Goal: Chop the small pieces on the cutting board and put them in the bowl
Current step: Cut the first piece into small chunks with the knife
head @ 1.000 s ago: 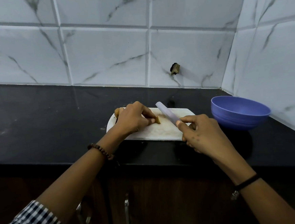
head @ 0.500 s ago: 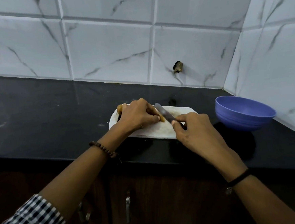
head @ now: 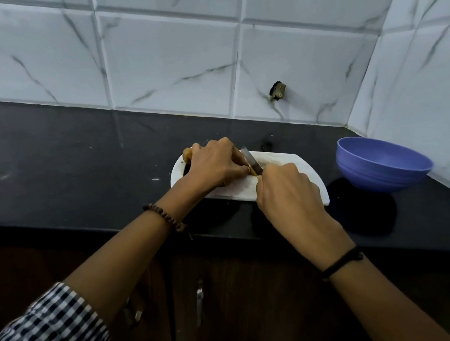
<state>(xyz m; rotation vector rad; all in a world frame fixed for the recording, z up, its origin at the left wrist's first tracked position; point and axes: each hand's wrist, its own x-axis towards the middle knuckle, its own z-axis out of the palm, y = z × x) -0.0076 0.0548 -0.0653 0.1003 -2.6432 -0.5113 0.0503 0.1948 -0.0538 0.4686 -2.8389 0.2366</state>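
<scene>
Danger lies beside the blade: your left grip [head: 215, 165] pins the piece [head: 187, 155] on the cutting board [head: 279, 160], while your right grip [head: 287, 192] clasps the knife [head: 251, 160] just beside those fingers. One slip could cut you (the bowl [head: 379, 163] sits at three o'clock).
</scene>
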